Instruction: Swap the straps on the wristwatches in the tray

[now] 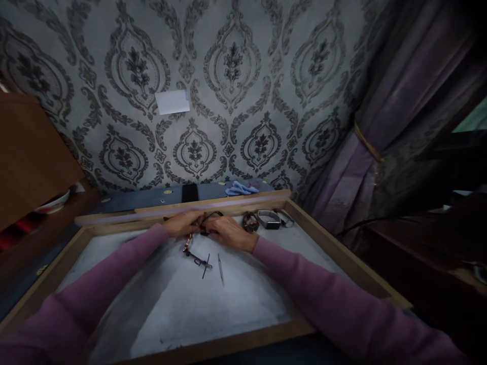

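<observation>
At the far side of the shallow wooden tray (344, 256), my left hand (183, 224) and my right hand (232, 233) meet over a dark-strapped watch (213, 214). Its strap loops up between them, while the fingers hide most of the rest. Both hands are closed on it, fingertips bent inward. Just below my left hand lies a copper-coloured metal band (187, 243). A dark slim piece with a small loop (196, 259) reaches from it towards a thin black stick (206, 266). Beside that rests a slender metal tool (220, 268), perhaps a small screwdriver.
Right of my hands stand a bronze-brown watch (250, 221), a watch with a pale band and dark face (269, 220) and another watch (286, 218). Behind the tray lie a blue cloth (241, 188) and a flat black object (190, 192). A brown cabinet (34, 157) stands left, a curtain (353, 126) right.
</observation>
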Motion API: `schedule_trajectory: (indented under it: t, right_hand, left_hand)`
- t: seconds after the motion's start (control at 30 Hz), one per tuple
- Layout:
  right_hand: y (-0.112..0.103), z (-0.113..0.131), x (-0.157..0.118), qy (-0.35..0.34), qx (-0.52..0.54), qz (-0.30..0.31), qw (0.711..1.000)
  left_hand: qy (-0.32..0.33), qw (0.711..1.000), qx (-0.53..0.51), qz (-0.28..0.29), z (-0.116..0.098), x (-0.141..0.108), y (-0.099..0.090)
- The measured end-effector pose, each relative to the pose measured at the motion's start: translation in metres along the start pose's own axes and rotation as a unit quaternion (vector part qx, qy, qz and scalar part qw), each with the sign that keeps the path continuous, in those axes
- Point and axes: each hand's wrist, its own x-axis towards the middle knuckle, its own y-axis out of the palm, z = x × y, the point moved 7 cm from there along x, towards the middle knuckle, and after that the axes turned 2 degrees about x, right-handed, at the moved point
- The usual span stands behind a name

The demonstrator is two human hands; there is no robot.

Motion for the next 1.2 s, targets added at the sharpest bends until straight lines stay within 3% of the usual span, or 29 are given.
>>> schedule_trajectory:
  t: [0.23, 0.6, 0.87, 0.97, 1.2]
  right_hand:
    - [0.0, -0.002, 0.0, -0.001, -0.037, 0.015, 0.999]
    - [0.005, 0.001, -0.003, 0.008, -0.123, 0.026, 0.992]
    - [-0.012, 0.004, -0.005, 0.037, -0.123, 0.032, 0.991]
    - [-0.022, 0.001, -0.004, 0.067, -0.118, 0.023, 0.99]
    - [-0.044, -0.021, -0.011, 0.211, -0.135, -0.037, 0.967]
  left_hand:
    - [0.04, 0.999, 0.001, -0.003, -0.014, 0.003, 0.001]
    - [-0.016, 1.0, -0.003, -0.018, -0.001, 0.0, 0.004]
    - [-0.042, 0.999, -0.016, -0.031, -0.002, -0.004, 0.004]
    - [-0.044, 0.998, -0.025, -0.023, -0.005, -0.006, 0.005]
    - [-0.054, 0.998, -0.036, -0.013, -0.007, -0.005, 0.008]
